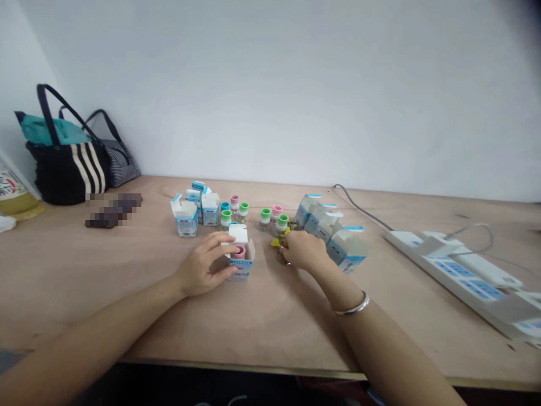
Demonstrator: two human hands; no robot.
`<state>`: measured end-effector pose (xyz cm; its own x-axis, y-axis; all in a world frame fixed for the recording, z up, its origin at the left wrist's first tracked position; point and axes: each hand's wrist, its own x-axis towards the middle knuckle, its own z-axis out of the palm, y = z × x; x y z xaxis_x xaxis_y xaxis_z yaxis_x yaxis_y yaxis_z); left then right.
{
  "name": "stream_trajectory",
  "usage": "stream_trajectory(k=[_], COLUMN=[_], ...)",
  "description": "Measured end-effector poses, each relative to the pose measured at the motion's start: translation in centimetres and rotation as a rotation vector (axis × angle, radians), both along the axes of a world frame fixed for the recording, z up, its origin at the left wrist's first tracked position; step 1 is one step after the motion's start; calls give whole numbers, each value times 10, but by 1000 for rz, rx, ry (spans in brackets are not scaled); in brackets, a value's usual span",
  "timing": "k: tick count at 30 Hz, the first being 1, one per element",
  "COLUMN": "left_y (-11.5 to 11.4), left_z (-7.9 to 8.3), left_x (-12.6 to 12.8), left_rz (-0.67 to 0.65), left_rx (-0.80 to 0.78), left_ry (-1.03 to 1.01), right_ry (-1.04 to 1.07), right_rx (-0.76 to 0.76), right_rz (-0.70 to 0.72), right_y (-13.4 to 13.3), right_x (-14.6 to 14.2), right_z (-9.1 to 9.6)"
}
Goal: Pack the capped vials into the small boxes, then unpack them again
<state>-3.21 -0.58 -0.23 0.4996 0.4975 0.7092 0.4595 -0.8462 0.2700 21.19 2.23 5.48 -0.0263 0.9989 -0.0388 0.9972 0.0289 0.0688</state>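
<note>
My left hand (207, 264) grips a small white and blue carton (240, 272) by its left side. Its top flap stands up, and a pink cap (239, 252) shows inside the carton. My right hand (305, 250) is closed with its fingers curled down among small yellow pieces (276, 243); what they pinch is hidden. Just beyond it are small clear bottles with green caps (282, 219) and a pink cap (276, 210). More bottles with green (226, 216), blue and pink caps stand behind the held carton.
Several open cartons (346, 248) lean in a row at right; others (186, 219) stand left. A white power strip (460, 282) with a grey cable (363, 207) lies far right. Bags (70, 169), a dark blurred object (112, 211) and a yellow-liquid container (19, 197) are left.
</note>
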Motion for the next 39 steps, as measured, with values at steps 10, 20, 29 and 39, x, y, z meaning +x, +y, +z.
stream_trajectory(k=[10, 20, 29, 39], left_y=[1, -3, -4, -5], left_z=[-3, 6, 7, 7], left_x=[0, 3, 4, 6], left_rz=[-7, 52, 46, 51], left_rx=[40, -87, -58, -48], left_ry=[14, -15, -3, -26], right_ry=[955, 1284, 1258, 1031], right_rx=[414, 182, 229, 365], right_rz=[468, 589, 509, 524], right_y=[-12, -26, -29, -30], right_x=[-9, -39, -39, -37], right_z=[1, -20, -16, -20])
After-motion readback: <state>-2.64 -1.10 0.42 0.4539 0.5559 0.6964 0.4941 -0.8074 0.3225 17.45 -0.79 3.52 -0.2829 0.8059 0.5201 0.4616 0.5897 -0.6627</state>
